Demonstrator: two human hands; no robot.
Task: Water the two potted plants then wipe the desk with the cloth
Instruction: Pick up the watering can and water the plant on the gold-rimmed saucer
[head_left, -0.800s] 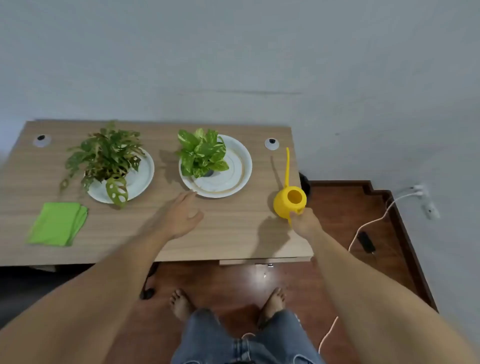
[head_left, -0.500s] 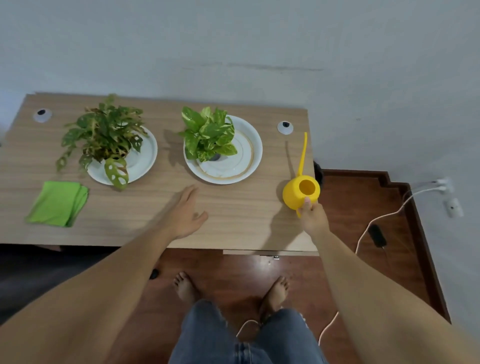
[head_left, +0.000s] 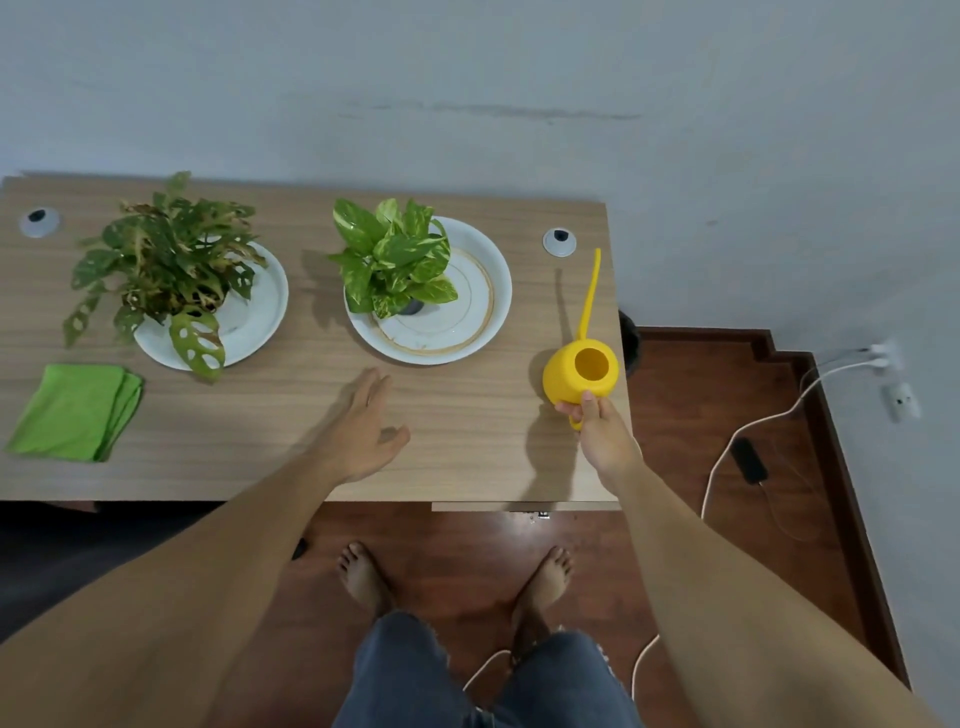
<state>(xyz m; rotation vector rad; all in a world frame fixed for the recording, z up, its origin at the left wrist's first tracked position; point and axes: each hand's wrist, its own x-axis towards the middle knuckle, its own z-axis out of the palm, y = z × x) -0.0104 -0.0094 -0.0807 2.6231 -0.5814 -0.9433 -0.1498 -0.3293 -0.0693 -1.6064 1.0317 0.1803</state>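
Since the earlier frame little on the table has shifted. At lower left lies the soft green cloth, with two potted plants on saucers above. The left hand rests flat, fingers spread and empty. At right, the right hand has its fingers closed on the handle of the yellow watering can, likely light, rigid plastic, best carried by that handle.

Bare arms, frayed blue jeans, bare feet
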